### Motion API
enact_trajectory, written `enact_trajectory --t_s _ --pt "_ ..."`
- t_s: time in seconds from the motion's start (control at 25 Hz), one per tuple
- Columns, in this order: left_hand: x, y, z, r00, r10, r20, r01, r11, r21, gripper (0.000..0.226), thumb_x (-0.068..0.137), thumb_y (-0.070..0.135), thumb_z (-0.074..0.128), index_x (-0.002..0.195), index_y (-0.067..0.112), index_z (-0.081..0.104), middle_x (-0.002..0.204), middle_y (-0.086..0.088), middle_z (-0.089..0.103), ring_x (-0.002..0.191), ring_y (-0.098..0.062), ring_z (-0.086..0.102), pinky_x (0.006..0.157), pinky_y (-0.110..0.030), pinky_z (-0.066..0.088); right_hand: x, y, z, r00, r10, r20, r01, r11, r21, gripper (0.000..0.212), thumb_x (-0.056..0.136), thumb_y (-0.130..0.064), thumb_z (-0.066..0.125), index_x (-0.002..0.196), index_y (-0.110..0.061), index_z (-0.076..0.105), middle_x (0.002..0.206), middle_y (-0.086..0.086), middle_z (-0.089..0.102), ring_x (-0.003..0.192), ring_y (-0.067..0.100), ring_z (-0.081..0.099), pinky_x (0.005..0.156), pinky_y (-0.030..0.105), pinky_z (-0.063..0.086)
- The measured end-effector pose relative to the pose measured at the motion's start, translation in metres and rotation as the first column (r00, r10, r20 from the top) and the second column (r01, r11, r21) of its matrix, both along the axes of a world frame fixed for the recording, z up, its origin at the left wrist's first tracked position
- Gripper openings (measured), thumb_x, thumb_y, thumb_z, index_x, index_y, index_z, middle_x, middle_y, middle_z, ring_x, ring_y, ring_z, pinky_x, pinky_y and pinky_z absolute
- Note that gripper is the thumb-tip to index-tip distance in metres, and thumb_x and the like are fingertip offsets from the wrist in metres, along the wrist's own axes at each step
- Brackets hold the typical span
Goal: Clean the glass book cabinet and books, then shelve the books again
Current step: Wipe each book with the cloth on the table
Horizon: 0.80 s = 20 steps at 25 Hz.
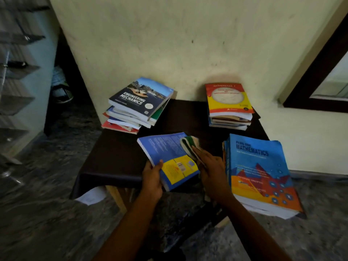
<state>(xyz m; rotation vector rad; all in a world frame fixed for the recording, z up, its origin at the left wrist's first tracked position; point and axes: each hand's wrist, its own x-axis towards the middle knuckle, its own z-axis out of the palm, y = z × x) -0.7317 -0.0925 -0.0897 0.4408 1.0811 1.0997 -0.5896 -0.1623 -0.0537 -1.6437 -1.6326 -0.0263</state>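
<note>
Support: one small table [116, 153] draped in a dark brown cover, on pale wooden legs [115, 196]. A white sheet [92, 195] hangs from under the cover at the corner left of the left hand [151, 178].

Items on the cover:
- Beyond the left hand, at the far left corner: an untidy, fanned stack [128, 119] topped by "Engineering Mechanics" [141, 98].
- Beyond the right hand [211, 170], against the wall: a squarer stack [229, 121] with a red and yellow mathematics title [227, 98] on top.
- Just right of the right hand: a third stack, with a blue "Mathematics" volume [258, 166] uppermost, overhanging the near edge.
- Between the hands: a blue book [169, 157], gripped by the left hand, with the right hand holding a folded rag [189, 146] on it. Contact with the cover cannot be confirmed.
</note>
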Motion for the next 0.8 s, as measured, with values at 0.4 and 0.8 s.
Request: enact_trajectory --t_s 0.4,0.8 --pt "-0.165 -0.018 0.076 0.247 0.506 -0.826 0.441 0.7 0.561 0.036 0.085 0.003 0.064 0.121 0.003 0.059 0.101 -0.013 0.067 0.089 -0.024 0.063 0.077 -0.031 0.046 -0.032 0.033 -0.003 0.961 0.263 -0.084 -0.266 0.964 -0.021 0.042 0.09 -0.019 0.035 0.125 -0.006 0.056 0.128 0.013 0.057 0.117 0.016 0.049 0.09 0.03 0.034" --pt "-0.227 0.035 -0.069 -0.132 0.643 -0.755 0.933 0.337 0.124 0.043 0.098 0.02 0.031 0.141 0.023 0.036 0.143 -0.001 0.044 0.145 -0.018 0.012 0.117 -0.046 0.006 -0.052 0.066 -0.034 0.957 0.286 -0.052 -0.291 0.929 -0.23 0.055 0.084 -0.03 0.027 0.125 -0.006 0.057 0.127 0.015 0.058 0.116 0.026 0.056 0.092 0.026 0.032"
